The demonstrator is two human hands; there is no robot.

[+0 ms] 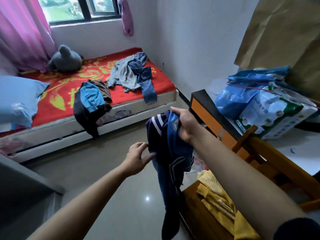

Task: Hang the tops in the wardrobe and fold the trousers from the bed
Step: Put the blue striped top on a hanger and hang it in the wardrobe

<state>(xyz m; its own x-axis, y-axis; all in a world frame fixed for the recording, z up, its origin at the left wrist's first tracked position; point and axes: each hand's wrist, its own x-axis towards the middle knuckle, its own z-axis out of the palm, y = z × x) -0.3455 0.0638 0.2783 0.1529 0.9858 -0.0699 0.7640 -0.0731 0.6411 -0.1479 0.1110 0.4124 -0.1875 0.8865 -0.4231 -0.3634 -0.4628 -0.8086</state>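
Right forearm stretches out from the bottom corner above the floor. Beyond it, the bed with its red cover carries a heap of blue and grey clothes and a dark-and-blue garment drooping over its near edge. Well apart from the bed, a navy striped garment hangs below the right hand, which clutches its top. The left hand, fingers loose and spread, is just beside its edge.

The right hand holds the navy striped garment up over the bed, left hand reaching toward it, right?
Not over the bed: the head view shows the right hand holding the navy striped garment over the floor, left hand reaching toward it.
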